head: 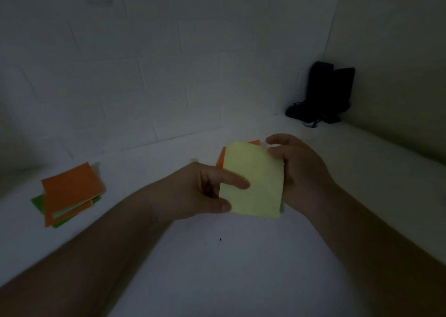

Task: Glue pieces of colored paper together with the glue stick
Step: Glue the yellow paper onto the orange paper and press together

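My left hand [205, 191] pinches the near-left edge of a yellow paper square [255, 181] at centre frame, thumb low and forefinger lying across its face. My right hand [296, 169] curls round the right edge, fingertips at the upper-right corner. An orange piece [220, 158] sits directly behind the yellow one, showing only as slivers along its upper-left and top edges.

My worry is alignment: the two sheets already sit slightly offset, and if I press them now with glue between, they would likely bond crooked. Whether any glue is on them I cannot tell, and I see no glue stick anywhere in frame. The light is dim, so a smear or a lifted corner would be easy to miss.

The yellow sheet is close to square, its slightly longer side running from lower frame toward upper frame, tilted a little leftward, face turned up toward me.

Well apart, at lower left, lies a loose stack of orange and green papers [70, 191] on the white surface [217, 268]. A dark object [325, 92] stands in the upper-right corner.
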Demonstrator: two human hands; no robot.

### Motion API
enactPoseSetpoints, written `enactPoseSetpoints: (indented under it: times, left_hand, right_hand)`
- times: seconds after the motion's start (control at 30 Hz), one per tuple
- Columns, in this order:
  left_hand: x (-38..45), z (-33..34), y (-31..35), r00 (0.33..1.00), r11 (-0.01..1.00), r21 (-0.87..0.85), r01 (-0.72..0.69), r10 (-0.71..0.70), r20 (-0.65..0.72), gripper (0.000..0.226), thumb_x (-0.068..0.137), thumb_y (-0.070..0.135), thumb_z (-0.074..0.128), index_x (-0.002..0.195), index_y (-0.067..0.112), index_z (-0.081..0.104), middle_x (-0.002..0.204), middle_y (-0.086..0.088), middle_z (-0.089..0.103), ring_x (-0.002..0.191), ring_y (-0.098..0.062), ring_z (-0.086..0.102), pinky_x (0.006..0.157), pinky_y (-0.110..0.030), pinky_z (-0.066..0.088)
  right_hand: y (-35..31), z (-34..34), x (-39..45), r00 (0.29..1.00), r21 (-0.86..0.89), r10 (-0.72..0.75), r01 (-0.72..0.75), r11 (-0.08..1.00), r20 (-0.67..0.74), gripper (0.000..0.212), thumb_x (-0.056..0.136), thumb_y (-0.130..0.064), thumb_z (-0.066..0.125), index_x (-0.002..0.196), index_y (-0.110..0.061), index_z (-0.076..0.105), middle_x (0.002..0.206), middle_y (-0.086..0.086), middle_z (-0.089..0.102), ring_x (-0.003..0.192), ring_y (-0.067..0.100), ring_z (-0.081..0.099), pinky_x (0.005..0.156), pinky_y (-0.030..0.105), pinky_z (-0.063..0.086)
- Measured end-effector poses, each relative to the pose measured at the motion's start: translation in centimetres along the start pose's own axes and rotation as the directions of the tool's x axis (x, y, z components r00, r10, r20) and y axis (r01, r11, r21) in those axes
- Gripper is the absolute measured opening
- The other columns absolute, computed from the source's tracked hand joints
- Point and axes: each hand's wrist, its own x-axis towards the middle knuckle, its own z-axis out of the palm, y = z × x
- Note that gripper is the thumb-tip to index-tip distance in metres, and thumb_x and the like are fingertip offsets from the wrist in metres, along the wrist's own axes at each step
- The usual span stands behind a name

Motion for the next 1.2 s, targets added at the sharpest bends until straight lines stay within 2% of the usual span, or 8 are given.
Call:
enactPoseSetpoints:
  times: [0.23, 0.37, 0.5, 0.63, 0.77, 0.87, 1.07, 1.2]
  left_hand:
    - [-0.2, -0.5, 0.3, 0.997, 1.000, 0.000, 0.009, -0.009, 0.081, 0.048, 0.083, 0.009, 0.081, 0.128, 0.023, 0.071, 0.082, 0.004, 0.070, 0.073, -0.011, 0.066, 0.070, -0.024, 0.054]
    - [0.4, -1.6, -1.0, 0.978, 0.924, 0.382, 0.012, 0.069, -0.198, 0.027, 0.076, 0.051, 0.081, 0.101, 0.044, 0.079, 0.084, 0.002, 0.055, 0.072, -0.006, 0.053, 0.071, -0.022, 0.043]
    - [0.8, -1.2, -2.0, 0.986, 0.839, 0.542, -0.050, 0.128, -0.108, 0.029, 0.074, 0.049, 0.087, 0.100, 0.039, 0.079, 0.096, 0.011, 0.058, 0.087, -0.005, 0.059, 0.073, -0.011, 0.042]
    - [0.9, -0.7, -2.5, 0.994, 0.835, 0.545, -0.079, 0.109, -0.023, 0.030, 0.077, 0.041, 0.090, 0.104, 0.035, 0.079, 0.107, 0.016, 0.063, 0.096, -0.006, 0.064, 0.082, -0.019, 0.050]
    - [1.0, -0.6, -2.7, 0.989, 0.845, 0.522, -0.114, 0.148, -0.024, 0.032, 0.077, 0.038, 0.090, 0.105, 0.035, 0.077, 0.107, 0.022, 0.063, 0.097, -0.001, 0.064, 0.081, -0.017, 0.049]
    - [0.8, -0.6, -2.4, 0.992, 0.883, 0.467, -0.056, 0.101, -0.072, 0.042, 0.074, 0.039, 0.091, 0.102, 0.041, 0.060, 0.108, 0.022, 0.066, 0.091, -0.004, 0.061, 0.076, -0.023, 0.050]
    - [0.9, -0.3, -1.9, 0.994, 0.883, 0.467, -0.054, 0.090, -0.056, 0.035, 0.075, 0.027, 0.092, 0.077, 0.027, 0.057, 0.105, 0.011, 0.072, 0.092, -0.004, 0.066, 0.077, -0.026, 0.052]
    - [0.9, 0.0, -2.4, 0.997, 0.941, 0.336, -0.030, 0.054, -0.060, 0.024, 0.080, 0.020, 0.089, 0.076, 0.012, 0.066, 0.103, 0.010, 0.076, 0.110, -0.002, 0.069, 0.095, -0.033, 0.056]
  right_hand:
    - [0.8, -0.6, 0.7, 0.995, -0.275, -0.100, 0.097, 0.957, 0.003, 0.027, 0.095, -0.006, 0.060, 0.085, -0.027, 0.075, 0.085, 0.006, 0.066, 0.076, 0.026, 0.061, 0.064, 0.035, 0.050]
    - [1.9, -0.7, 0.6, 0.959, -0.534, -0.234, 0.285, 0.796, 0.163, 0.023, 0.097, -0.010, 0.063, 0.089, -0.030, 0.072, 0.067, -0.011, 0.059, 0.062, 0.014, 0.050, 0.057, 0.026, 0.037]
    - [2.4, -1.2, 0.3, 0.900, -0.795, -0.239, 0.435, 0.424, 0.365, 0.015, 0.099, -0.026, 0.061, 0.098, -0.040, 0.068, 0.080, -0.011, 0.067, 0.063, 0.010, 0.060, 0.060, 0.031, 0.053]
    - [1.2, -1.5, -0.2, 0.875, -0.819, -0.275, 0.474, 0.324, 0.398, 0.005, 0.094, -0.035, 0.070, 0.095, -0.032, 0.073, 0.086, -0.012, 0.070, 0.073, 0.002, 0.064, 0.070, 0.027, 0.055]
    - [-2.2, -3.5, 0.8, 0.716, -0.803, -0.697, 0.393, 0.449, -0.039, 0.031, 0.090, -0.033, 0.072, 0.069, -0.017, 0.055, 0.059, -0.006, 0.051, 0.053, 0.009, 0.046, 0.054, 0.012, 0.034]
    - [-3.4, -6.2, 2.5, 0.694, -0.601, -0.585, 0.270, 0.752, -0.420, 0.028, 0.083, -0.010, 0.070, 0.080, -0.022, 0.045, 0.074, -0.002, 0.046, 0.063, 0.013, 0.042, 0.062, 0.026, 0.039]
    - [-0.6, -7.0, 4.2, 0.957, -0.540, -0.179, 0.030, 0.841, -0.227, 0.073, 0.086, -0.018, 0.083, 0.141, -0.016, 0.035, 0.125, -0.002, 0.054, 0.107, 0.020, 0.058, 0.079, 0.032, 0.049]
    - [0.2, -7.0, 4.9, 0.944, -0.732, -0.268, 0.045, 0.680, -0.191, 0.043, 0.091, -0.033, 0.078, 0.118, -0.015, 0.049, 0.105, -0.001, 0.064, 0.083, 0.010, 0.060, 0.060, 0.024, 0.043]
